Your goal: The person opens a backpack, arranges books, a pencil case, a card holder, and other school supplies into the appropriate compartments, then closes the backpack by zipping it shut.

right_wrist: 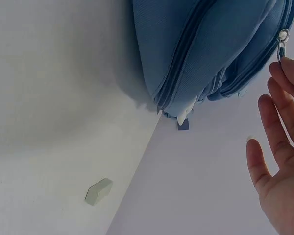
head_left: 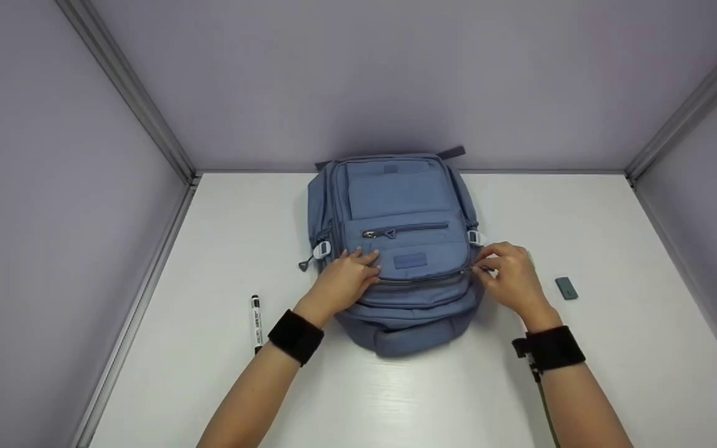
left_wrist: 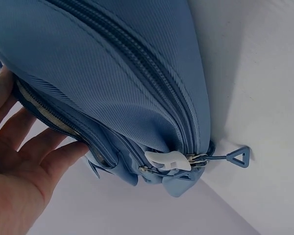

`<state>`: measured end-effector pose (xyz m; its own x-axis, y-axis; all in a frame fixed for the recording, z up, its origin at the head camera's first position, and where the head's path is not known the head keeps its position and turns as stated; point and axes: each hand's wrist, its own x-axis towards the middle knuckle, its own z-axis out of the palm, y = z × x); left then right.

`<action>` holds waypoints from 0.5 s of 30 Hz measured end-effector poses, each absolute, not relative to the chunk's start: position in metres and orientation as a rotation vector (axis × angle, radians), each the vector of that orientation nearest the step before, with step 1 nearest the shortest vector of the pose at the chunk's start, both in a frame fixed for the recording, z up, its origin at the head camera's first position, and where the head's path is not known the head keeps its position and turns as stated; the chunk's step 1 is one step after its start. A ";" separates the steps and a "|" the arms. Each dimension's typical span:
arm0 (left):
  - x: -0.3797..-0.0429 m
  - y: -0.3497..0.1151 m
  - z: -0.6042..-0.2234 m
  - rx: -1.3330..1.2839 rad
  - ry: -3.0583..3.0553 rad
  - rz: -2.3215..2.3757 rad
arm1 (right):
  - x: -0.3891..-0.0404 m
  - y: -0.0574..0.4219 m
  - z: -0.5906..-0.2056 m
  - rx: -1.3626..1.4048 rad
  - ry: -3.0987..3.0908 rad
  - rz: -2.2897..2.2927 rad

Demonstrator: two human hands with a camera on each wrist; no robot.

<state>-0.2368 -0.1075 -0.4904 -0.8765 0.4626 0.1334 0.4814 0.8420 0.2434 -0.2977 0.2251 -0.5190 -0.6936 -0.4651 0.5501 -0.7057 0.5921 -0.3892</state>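
Note:
A blue backpack [head_left: 405, 193] lies front side up on the white table, its top toward the back wall. On the lower left of its front panel rests my left hand [head_left: 347, 278], fingers extended over the fabric. The left wrist view shows that hand [left_wrist: 27, 161] beside a front pocket zipper [left_wrist: 49, 112], with pale lining visible along it. My right hand [head_left: 509, 274] is at the pack's lower right side. Between thumb and index finger it pinches a zipper pull [right_wrist: 281, 49]; the other fingers are held out loosely.
Left of the pack, a black-and-white marker [head_left: 256, 320] lies near my left forearm. A small dark green block [head_left: 566, 288] sits to the right of my right hand. White buckles [head_left: 322, 250] hang at the pack's sides. Grey-white walls [head_left: 396, 74] enclose the table [head_left: 196, 261].

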 end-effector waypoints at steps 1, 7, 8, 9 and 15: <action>-0.237 -0.108 -0.490 -0.757 -2.954 -0.419 | -0.299 0.227 -0.519 0.920 -2.438 0.831; -0.237 -0.106 -0.490 -0.776 -2.964 -0.393 | -0.309 0.234 -0.523 0.790 -2.484 0.764; -0.236 -0.106 -0.490 -0.783 -2.962 -0.387 | -0.311 0.235 -0.523 0.768 -2.492 0.747; -0.236 -0.106 -0.489 -0.789 -2.960 -0.383 | -0.313 0.236 -0.524 0.748 -2.498 0.730; -0.235 -0.105 -0.488 -0.841 -2.970 -0.348 | -0.326 0.237 -0.527 0.656 -2.526 0.643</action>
<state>-0.2345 -0.1048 -0.4879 -0.8529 0.5135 0.0942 0.5213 0.8285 0.2045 -0.3259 0.2368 -0.5269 -0.7860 -0.3305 0.5224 -0.5401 0.7783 -0.3202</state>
